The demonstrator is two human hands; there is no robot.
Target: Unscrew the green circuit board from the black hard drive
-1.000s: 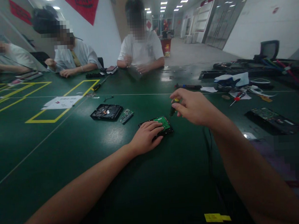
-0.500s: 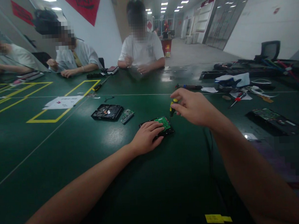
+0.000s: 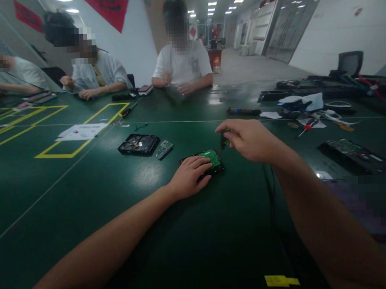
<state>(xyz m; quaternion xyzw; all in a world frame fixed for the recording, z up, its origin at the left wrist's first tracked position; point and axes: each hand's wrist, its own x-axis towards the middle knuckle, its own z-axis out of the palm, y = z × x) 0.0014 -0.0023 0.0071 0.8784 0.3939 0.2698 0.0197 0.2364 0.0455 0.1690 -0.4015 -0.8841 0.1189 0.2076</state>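
My left hand [image 3: 192, 176] lies over a black hard drive [image 3: 219, 169] with a green circuit board [image 3: 209, 155] facing up. Its fingers cross the top and the thumb rests along the near side, holding the drive against the table. In my right hand [image 3: 246, 138] is a screwdriver [image 3: 223, 140] with a dark and yellow handle, gripped from above. The shaft slants down to the right end of the circuit board. Whether the tip sits in a screw is too small to tell. Left of the drive lie a loose circuit board [image 3: 164, 149] and another hard drive [image 3: 138, 144].
Another drive with a board [image 3: 353, 154] lies at the right. Beyond it are a red screwdriver [image 3: 308, 127], gloves [image 3: 301, 101] and cables. A dark tool [image 3: 243, 111] lies past my right hand. Paper [image 3: 82, 132] is at the left. Several people sit across the table [image 3: 86, 200].
The screwdriver handle has turned in my right hand, showing less yellow. The right fingers have shifted slightly around it. My left hand and the hard drive stay in place.
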